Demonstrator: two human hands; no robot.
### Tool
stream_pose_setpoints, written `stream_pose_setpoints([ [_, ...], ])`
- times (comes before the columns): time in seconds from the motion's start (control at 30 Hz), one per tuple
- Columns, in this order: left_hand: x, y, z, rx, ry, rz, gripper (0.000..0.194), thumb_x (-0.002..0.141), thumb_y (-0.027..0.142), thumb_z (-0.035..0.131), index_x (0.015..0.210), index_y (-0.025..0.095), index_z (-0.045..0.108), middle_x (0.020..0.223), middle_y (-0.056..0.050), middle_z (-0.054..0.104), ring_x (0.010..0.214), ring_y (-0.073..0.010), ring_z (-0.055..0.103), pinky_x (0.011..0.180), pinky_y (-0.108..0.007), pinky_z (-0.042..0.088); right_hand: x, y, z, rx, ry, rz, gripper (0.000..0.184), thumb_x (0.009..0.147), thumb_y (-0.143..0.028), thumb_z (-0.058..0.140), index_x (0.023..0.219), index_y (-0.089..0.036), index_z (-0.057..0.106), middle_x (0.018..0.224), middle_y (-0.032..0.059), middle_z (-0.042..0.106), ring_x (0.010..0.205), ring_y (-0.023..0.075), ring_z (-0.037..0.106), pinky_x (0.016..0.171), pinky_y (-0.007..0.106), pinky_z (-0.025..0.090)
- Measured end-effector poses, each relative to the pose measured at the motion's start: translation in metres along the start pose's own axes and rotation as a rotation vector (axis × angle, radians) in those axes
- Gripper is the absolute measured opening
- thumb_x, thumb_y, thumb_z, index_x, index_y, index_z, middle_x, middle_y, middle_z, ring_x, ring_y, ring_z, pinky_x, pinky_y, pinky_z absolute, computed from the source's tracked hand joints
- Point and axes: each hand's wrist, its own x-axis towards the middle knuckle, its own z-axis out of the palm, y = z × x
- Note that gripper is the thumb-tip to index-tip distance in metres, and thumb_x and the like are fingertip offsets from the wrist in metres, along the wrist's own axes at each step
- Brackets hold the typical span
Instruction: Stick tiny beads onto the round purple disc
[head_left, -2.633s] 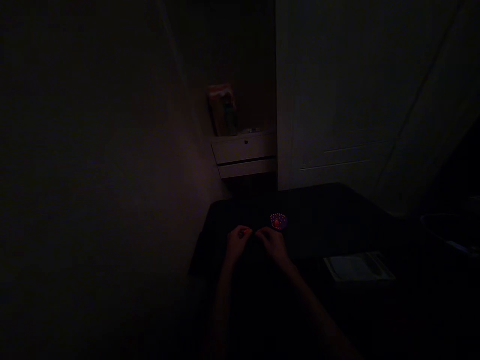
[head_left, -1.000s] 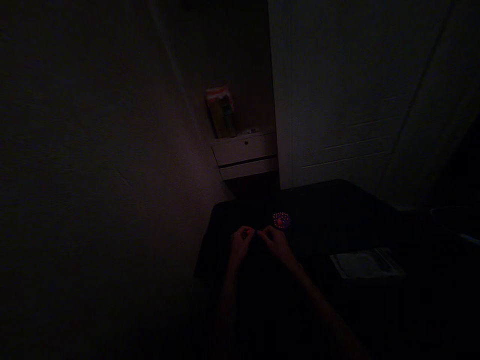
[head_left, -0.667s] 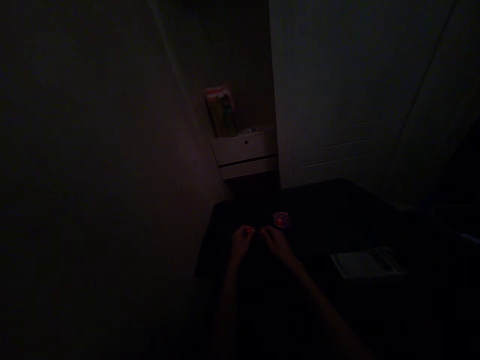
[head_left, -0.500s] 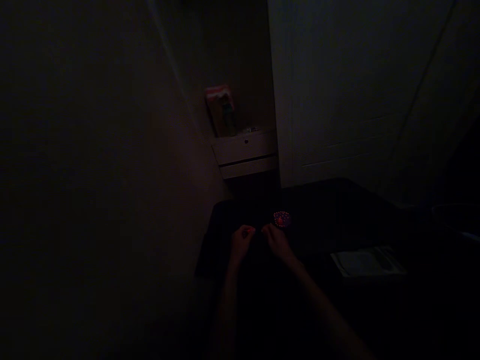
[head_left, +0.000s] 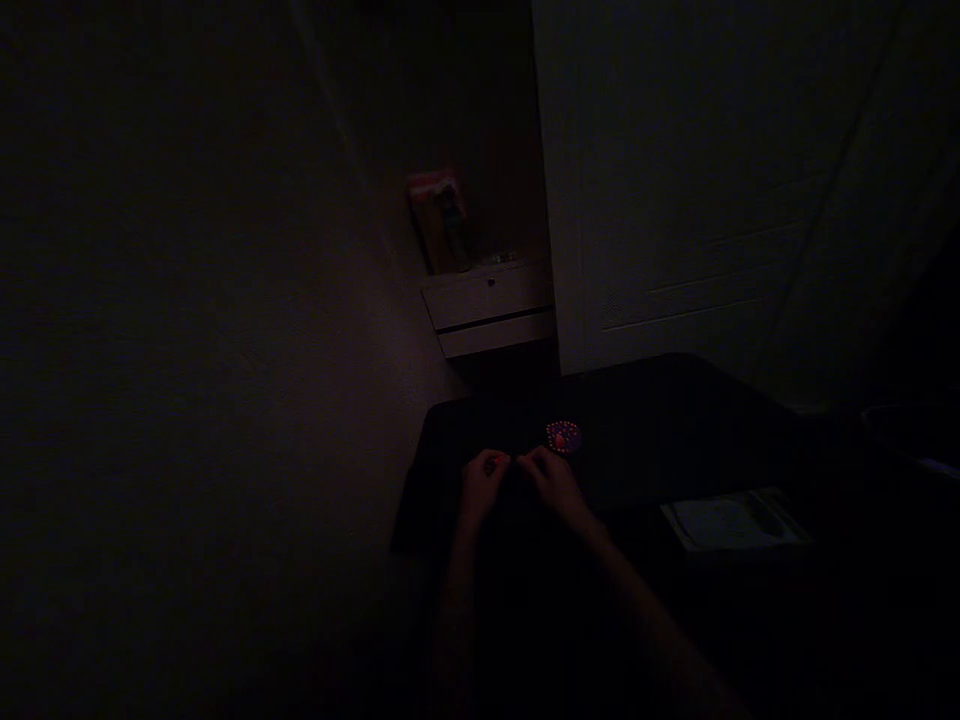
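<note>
The picture is very dark. Above a black table (head_left: 637, 400), my left hand (head_left: 482, 482) is closed, its thumb and fingers pinched together. Facing it across a small gap, my right hand (head_left: 551, 478) is closed in a similar pinch. Whatever either hand holds is too small and dark to make out. Just beyond my right hand rests a small purple object (head_left: 572, 437), rimmed with pinkish dots and with a reddish patch inside; its kind is unclear.
A pale wall (head_left: 300, 350) runs along the left. Behind the table stand a drawer unit (head_left: 487, 305) with a red-topped packet or box (head_left: 435, 220) on it, and a light panelled door or cabinet (head_left: 675, 200). At the right lies a flat pale booklet-like item (head_left: 724, 522).
My right hand has shifted slightly left, towards my left hand, which stays almost still. The scene has become a little dimmer.
</note>
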Motion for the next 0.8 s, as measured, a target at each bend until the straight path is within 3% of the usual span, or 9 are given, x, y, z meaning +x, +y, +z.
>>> stream_pose_setpoints([
  [0.13, 0.007, 0.009, -0.003, 0.007, -0.004, -0.002, 0.029, 0.084, 0.042, 0.064, 0.09, 0.015, 0.071, 0.088, -0.007, 0.072, 0.083, -0.0191, 0.066, 0.076, -0.028, 0.048, 0.005, -0.008, -0.004, -0.023, -0.033, -0.029, 0.037, 0.094, -0.052, 0.053, 0.081, -0.018, 0.058, 0.078, 0.0046, 0.063, 0.073, 0.0174, 0.056, 0.067, 0.028, 0.04],
  [0.4, 0.017, -0.008, 0.02, -0.006, -0.005, -0.016, 0.034, 0.083, 0.046, 0.065, 0.092, 0.014, 0.071, 0.087, -0.007, 0.072, 0.081, -0.0191, 0.065, 0.074, -0.028, 0.048, 0.014, 0.016, -0.013, -0.04, -0.004, -0.055, 0.04, 0.096, -0.051, 0.05, 0.075, -0.018, 0.056, 0.073, 0.0034, 0.06, 0.069, 0.016, 0.054, 0.066, 0.028, 0.037],
  [0.57, 0.016, -0.012, 0.02, 0.011, -0.003, 0.023, 0.033, 0.084, 0.046, 0.064, 0.091, 0.014, 0.071, 0.088, -0.007, 0.072, 0.082, -0.0187, 0.065, 0.076, -0.028, 0.048, 0.012, 0.018, -0.011, 0.043, -0.018, -0.007, 0.036, 0.095, -0.048, 0.051, 0.083, -0.016, 0.064, 0.08, 0.0058, 0.068, 0.076, 0.0183, 0.062, 0.071, 0.029, 0.043],
  [0.67, 0.016, -0.046, 0.016, -0.004, -0.005, 0.0, 0.035, 0.083, 0.047, 0.065, 0.092, 0.014, 0.072, 0.087, -0.007, 0.072, 0.081, -0.019, 0.065, 0.075, -0.029, 0.048, 0.013, 0.04, 0.005, 0.101, 0.028, -0.005, 0.039, 0.096, -0.048, 0.046, 0.089, -0.016, 0.067, 0.082, 0.0072, 0.069, 0.079, 0.0198, 0.064, 0.075, 0.031, 0.047],
  [0.8, 0.026, -0.125, 0.01, -0.005, -0.002, -0.011, 0.038, 0.083, 0.05, 0.066, 0.093, 0.014, 0.072, 0.087, -0.007, 0.071, 0.081, -0.0193, 0.065, 0.074, -0.029, 0.047, 0.027, 0.1, 0.034, 0.064, 0.182, -0.079, 0.039, 0.097, -0.048, 0.048, 0.098, -0.017, 0.071, 0.093, 0.0092, 0.071, 0.087, 0.0218, 0.066, 0.083, 0.035, 0.049],
])
